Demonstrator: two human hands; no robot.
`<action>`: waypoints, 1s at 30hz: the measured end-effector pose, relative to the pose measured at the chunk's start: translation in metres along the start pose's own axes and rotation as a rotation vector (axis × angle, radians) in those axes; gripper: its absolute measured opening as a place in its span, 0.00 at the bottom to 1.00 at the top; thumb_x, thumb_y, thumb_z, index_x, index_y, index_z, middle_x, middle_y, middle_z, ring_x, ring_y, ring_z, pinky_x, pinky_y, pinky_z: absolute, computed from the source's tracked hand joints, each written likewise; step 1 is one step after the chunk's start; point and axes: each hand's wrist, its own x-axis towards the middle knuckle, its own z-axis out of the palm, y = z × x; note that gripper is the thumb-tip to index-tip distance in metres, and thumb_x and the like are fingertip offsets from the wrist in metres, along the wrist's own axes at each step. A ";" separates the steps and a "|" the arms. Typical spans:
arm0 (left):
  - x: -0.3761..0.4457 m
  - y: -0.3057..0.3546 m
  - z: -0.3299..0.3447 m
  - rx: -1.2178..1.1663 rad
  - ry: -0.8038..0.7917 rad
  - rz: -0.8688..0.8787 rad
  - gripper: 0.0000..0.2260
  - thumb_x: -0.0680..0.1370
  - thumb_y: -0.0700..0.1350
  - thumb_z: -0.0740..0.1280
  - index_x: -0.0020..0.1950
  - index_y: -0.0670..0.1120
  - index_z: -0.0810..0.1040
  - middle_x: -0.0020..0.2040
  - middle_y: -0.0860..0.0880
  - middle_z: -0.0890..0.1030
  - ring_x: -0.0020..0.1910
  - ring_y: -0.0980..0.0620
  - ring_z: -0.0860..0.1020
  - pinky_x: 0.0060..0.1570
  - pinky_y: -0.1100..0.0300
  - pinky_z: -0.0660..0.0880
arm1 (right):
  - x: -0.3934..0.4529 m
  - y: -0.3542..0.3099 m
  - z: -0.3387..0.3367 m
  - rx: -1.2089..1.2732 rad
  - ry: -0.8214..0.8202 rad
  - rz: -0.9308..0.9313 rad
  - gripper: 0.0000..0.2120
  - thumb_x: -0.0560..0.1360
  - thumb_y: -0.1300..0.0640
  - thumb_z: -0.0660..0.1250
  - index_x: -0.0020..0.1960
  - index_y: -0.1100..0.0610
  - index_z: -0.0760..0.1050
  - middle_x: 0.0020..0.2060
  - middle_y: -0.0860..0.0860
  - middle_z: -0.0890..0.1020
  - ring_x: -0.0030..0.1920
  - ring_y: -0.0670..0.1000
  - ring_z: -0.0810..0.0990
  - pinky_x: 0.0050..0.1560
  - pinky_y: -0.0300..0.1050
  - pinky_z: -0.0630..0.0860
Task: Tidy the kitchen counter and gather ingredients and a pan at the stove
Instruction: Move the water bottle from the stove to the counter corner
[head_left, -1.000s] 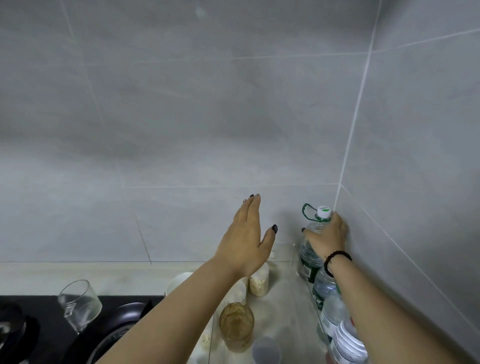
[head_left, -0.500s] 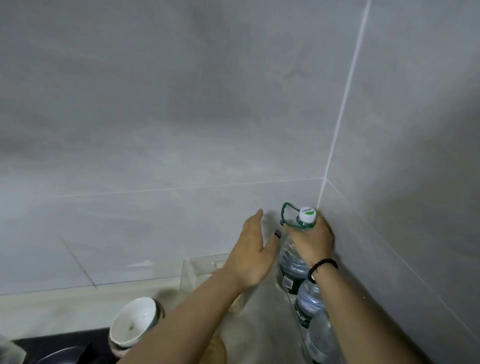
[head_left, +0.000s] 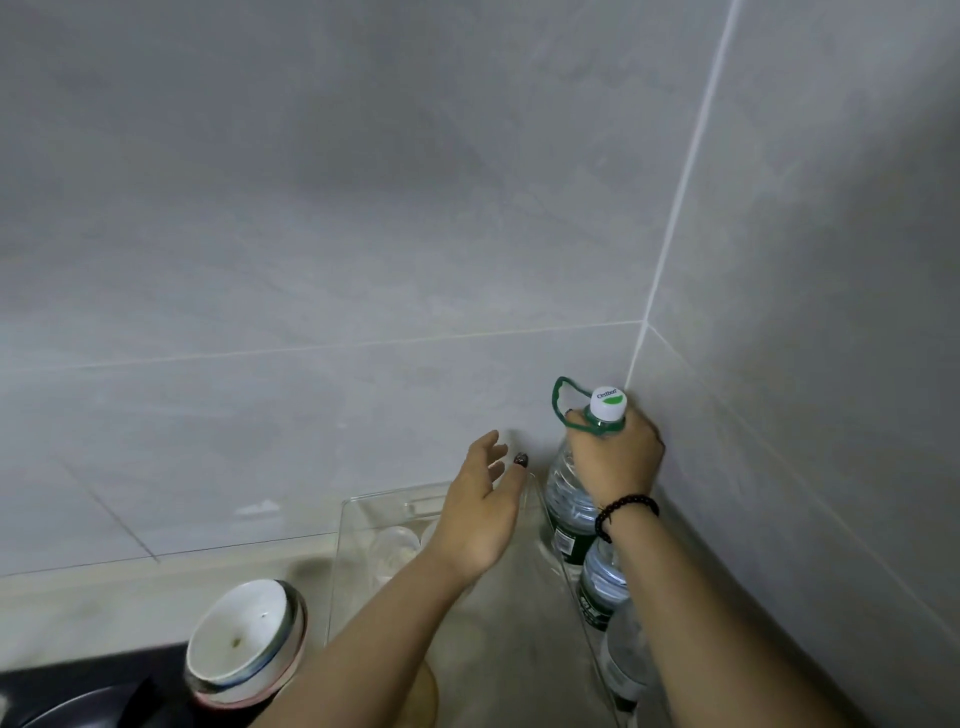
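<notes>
A large clear water bottle (head_left: 569, 499) with a white cap and green carry handle stands in the wall corner. My right hand (head_left: 615, 457) grips its neck just under the cap. My left hand (head_left: 480, 512) hovers open beside the bottle, over the far rim of a clear plastic bin (head_left: 358, 525). Small clear jars (head_left: 395, 551) sit inside the bin, partly hidden by my left arm. A black pan (head_left: 78, 706) shows at the bottom left on the dark stove.
A stack of white bowls (head_left: 244, 644) stands left of the bin, next to the stove edge. More water bottles (head_left: 602, 582) line the right wall behind the first. Grey tiled walls (head_left: 363, 260) close in on the back and right sides.
The view has tilted further up and toward the corner. My left hand has dropped lower and closer to the bottle. My right hand keeps its grip on the bottle neck.
</notes>
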 end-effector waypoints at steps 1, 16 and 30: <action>-0.001 -0.002 -0.003 -0.010 0.007 -0.019 0.21 0.82 0.48 0.59 0.75 0.50 0.61 0.66 0.55 0.73 0.63 0.57 0.72 0.59 0.64 0.65 | 0.000 -0.001 -0.001 -0.001 -0.002 0.000 0.08 0.66 0.55 0.72 0.36 0.56 0.73 0.30 0.49 0.78 0.33 0.51 0.77 0.33 0.39 0.69; -0.010 -0.008 -0.031 -0.138 0.054 -0.091 0.15 0.82 0.48 0.60 0.69 0.50 0.68 0.55 0.53 0.82 0.59 0.54 0.78 0.65 0.50 0.71 | 0.004 -0.022 -0.016 0.008 0.009 -0.096 0.20 0.66 0.59 0.70 0.25 0.54 0.61 0.20 0.47 0.66 0.25 0.49 0.66 0.30 0.39 0.65; -0.049 0.031 -0.023 -0.160 0.069 -0.008 0.16 0.81 0.47 0.62 0.68 0.51 0.69 0.54 0.55 0.82 0.57 0.56 0.79 0.66 0.48 0.71 | 0.002 -0.122 -0.088 0.310 0.155 -0.264 0.20 0.65 0.60 0.73 0.24 0.53 0.63 0.16 0.46 0.65 0.22 0.43 0.63 0.27 0.36 0.63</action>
